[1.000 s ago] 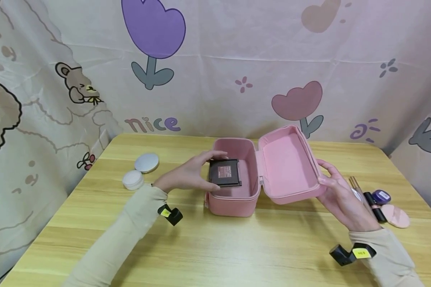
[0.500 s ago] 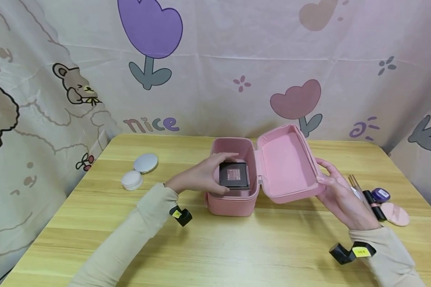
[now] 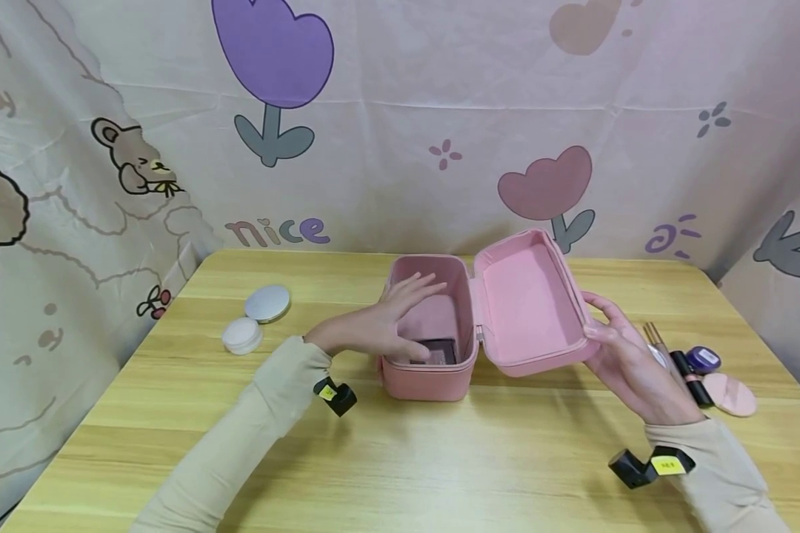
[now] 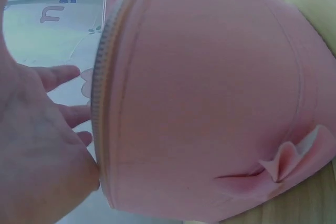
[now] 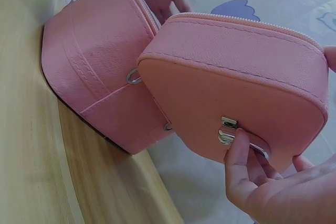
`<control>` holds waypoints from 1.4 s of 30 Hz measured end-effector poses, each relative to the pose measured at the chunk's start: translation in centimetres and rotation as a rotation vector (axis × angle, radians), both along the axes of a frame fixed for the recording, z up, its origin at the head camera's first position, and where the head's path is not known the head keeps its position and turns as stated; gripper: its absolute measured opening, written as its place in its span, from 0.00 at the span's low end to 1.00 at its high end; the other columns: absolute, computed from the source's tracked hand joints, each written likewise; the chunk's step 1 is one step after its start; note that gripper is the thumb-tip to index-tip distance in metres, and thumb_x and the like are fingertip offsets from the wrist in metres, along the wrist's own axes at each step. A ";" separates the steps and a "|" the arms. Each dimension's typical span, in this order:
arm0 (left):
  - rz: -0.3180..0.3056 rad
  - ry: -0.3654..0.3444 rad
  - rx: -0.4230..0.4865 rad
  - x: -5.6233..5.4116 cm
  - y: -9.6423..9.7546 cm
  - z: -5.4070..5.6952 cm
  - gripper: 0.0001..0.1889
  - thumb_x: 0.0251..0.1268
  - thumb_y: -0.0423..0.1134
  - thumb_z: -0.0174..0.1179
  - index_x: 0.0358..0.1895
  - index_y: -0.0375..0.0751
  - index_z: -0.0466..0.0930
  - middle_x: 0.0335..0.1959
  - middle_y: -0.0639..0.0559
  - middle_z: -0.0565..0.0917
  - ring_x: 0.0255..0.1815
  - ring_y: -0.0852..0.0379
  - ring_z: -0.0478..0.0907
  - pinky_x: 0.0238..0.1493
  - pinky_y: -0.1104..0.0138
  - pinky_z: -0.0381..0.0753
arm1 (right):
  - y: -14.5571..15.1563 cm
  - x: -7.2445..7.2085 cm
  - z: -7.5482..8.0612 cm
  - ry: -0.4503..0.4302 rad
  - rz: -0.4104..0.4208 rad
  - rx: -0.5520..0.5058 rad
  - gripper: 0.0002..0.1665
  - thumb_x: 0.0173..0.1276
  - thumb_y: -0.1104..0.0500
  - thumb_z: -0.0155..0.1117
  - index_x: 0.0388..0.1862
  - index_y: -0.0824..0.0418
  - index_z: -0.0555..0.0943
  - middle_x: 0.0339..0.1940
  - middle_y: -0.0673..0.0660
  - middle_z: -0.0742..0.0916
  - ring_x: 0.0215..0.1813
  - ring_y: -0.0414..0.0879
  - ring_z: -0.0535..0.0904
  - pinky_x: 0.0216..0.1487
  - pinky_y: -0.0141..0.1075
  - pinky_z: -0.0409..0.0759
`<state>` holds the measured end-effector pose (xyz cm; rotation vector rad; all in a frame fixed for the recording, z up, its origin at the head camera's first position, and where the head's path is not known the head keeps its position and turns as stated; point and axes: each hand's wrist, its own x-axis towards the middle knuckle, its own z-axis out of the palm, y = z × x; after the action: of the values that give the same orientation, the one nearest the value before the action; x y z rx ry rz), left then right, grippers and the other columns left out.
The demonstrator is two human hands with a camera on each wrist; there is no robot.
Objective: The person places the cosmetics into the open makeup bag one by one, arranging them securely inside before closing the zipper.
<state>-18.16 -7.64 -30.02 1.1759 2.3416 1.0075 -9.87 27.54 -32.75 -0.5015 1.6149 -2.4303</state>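
Observation:
A pink makeup case (image 3: 427, 385) stands on the wooden table, its zip lid (image 3: 530, 303) swung out to the right. Inside, at the near end of the floor, lies a dark square makeup palette (image 3: 445, 349), partly hidden by the left thumb. My left hand (image 3: 376, 322) reaches over the left rim with fingers spread and nothing in them. In the left wrist view a pink bow (image 4: 286, 166) decorates the case wall. My right hand (image 3: 630, 370) grips the lid's right side, thumb on its rim; the right wrist view shows fingers at the metal fitting (image 5: 244, 140) on the lid's outside.
To the left lie a round silver-white compact (image 3: 267, 303) and a small white jar (image 3: 242, 336). Beside the right hand are a black tube (image 3: 692, 379), a purple-lidded pot (image 3: 703, 360), a pink puff (image 3: 730, 394) and slim sticks (image 3: 655, 337). A printed curtain (image 3: 387, 178) hangs behind.
My left hand carried the palette rightward into the case and let go; the palette now lies on the case floor and the fingers have spread. The right hand keeps holding the lid.

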 end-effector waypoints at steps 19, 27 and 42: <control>0.024 0.022 0.053 0.6 -0.2 -0.5 0.44 0.59 0.59 0.56 0.77 0.51 0.50 0.79 0.50 0.38 0.76 0.46 0.27 0.65 0.34 0.39 | 0.2 0.0 -0.2 -0.006 0.008 -0.008 0.27 0.74 0.69 0.38 0.69 0.54 0.55 0.62 0.54 0.74 0.58 0.44 0.75 0.56 0.35 0.74; 0.119 0.104 0.210 1.2 -0.2 -1.7 0.41 0.58 0.52 0.60 0.75 0.45 0.57 0.79 0.53 0.42 0.77 0.47 0.30 0.64 0.33 0.39 | 0.2 -0.1 -0.2 0.013 0.020 -0.003 0.28 0.75 0.69 0.38 0.70 0.55 0.54 0.64 0.55 0.73 0.59 0.45 0.75 0.57 0.35 0.73; 0.323 0.419 0.460 0.1 -1.2 -3.3 0.35 0.57 0.45 0.57 0.68 0.34 0.66 0.74 0.43 0.58 0.75 0.43 0.48 0.67 0.38 0.47 | 0.1 -0.1 0.0 0.008 0.026 -0.020 0.28 0.74 0.69 0.39 0.70 0.55 0.54 0.63 0.55 0.75 0.59 0.46 0.76 0.57 0.36 0.74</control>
<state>-18.05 -8.79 -33.31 1.2929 2.7820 1.6131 -9.99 27.65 -32.77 -0.5326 1.5796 -2.4308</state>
